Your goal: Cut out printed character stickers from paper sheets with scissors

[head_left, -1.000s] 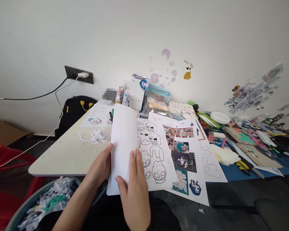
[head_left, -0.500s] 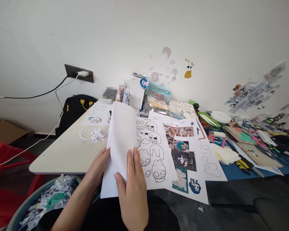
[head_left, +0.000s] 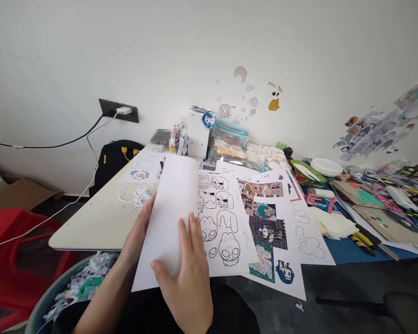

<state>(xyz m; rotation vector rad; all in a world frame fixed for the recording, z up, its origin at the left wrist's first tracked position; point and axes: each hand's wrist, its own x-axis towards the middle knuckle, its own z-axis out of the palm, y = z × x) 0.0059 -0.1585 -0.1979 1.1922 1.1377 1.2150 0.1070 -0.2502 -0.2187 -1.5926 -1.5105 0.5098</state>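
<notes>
A sheet of white paper point(head_left: 172, 208), blank on the side facing me, is folded over at the table's front edge. My right hand point(head_left: 188, 273) lies on its lower right part, thumb spread wide and fingers laid flat along the bend. Behind the sheet's left edge is my left hand point(head_left: 144, 220); its fingers are hidden by the paper. To the right of the bend shows a page of black line drawings point(head_left: 226, 222) of cartoon heads and outlines. Beside it lies a sheet with colour pictures point(head_left: 264, 232), overlapping another outline sheet point(head_left: 310, 246).
On the table point(head_left: 90, 222) lie paper scraps point(head_left: 142, 195). A white file box point(head_left: 198, 139) and a clear pouch point(head_left: 230, 134) stand at the back. Yellow-black handled tools point(head_left: 364, 243) lie right. A bin of scraps point(head_left: 80, 287) and red stool point(head_left: 14, 260) are at left.
The white sheet has opened out flatter, its lower left corner moving left. My right thumb has spread further left over it, and my left hand has slipped further behind its edge.
</notes>
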